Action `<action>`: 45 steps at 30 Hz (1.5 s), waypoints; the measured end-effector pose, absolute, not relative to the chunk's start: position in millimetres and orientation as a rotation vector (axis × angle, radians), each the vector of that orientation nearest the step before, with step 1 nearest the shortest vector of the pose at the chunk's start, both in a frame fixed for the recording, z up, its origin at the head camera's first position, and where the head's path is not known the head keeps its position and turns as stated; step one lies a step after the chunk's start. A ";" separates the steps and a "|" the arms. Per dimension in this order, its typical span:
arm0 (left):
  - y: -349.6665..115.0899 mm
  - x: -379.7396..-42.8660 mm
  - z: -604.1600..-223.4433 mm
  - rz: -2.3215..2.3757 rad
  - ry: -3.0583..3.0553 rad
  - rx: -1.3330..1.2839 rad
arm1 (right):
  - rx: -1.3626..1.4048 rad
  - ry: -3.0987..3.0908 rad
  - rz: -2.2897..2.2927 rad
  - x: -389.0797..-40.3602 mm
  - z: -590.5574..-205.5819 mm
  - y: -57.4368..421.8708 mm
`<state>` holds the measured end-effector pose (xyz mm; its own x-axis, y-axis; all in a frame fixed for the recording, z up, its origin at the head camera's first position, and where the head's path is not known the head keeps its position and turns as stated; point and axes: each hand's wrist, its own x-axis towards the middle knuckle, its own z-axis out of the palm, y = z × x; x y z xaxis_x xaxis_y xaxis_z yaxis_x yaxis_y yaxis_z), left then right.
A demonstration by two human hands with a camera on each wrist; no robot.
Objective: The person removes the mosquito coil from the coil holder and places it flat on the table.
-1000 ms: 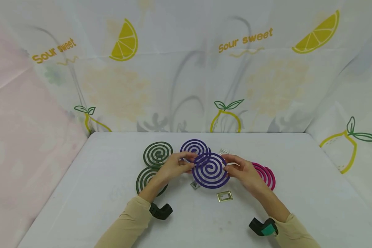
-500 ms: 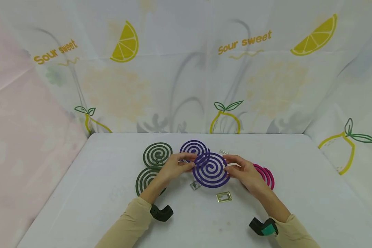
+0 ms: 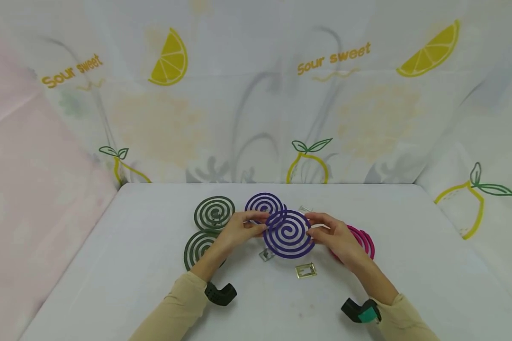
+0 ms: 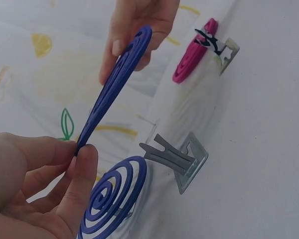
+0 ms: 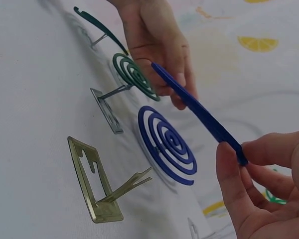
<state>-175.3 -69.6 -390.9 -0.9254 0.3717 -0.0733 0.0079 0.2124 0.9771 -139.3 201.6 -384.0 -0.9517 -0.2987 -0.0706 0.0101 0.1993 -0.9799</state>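
Note:
A blue-purple mosquito coil (image 3: 288, 230) is held up above the table between both hands. My left hand (image 3: 238, 232) pinches its left edge between thumb and fingers, and my right hand (image 3: 336, 240) pinches the right edge. In the left wrist view the held coil (image 4: 114, 84) appears nearly edge-on. Behind it, a second blue-purple coil (image 3: 263, 203) sits raised off the table. A gold metal coil stand (image 3: 306, 271), its forked tongue bent up in the right wrist view, lies in front of the hands. Beneath the held coil is a silver stand (image 3: 265, 255).
Two green coils (image 3: 213, 208) stand at the left, the nearer one partly behind the left forearm. A pink coil (image 3: 368, 244) is partly covered by the right hand. Another pale metal stand (image 3: 305, 209) lies behind the right hand. The white table (image 3: 111, 284) meets a lemon-printed cloth.
Both hands keep their pinch on the coil and stay almost still. The head view has shifted slightly, so the whole scene sits a little further left.

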 end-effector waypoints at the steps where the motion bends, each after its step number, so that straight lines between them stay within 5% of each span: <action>1: -69.8 -174.6 -391.2 1.775 2.198 0.358 | -0.279 2.231 -1.824 -138.8 -384.2 201.5; 45: -49.3 -176.1 -393.4 1.842 2.115 0.392 | -0.277 2.333 -1.751 -141.9 -375.8 219.0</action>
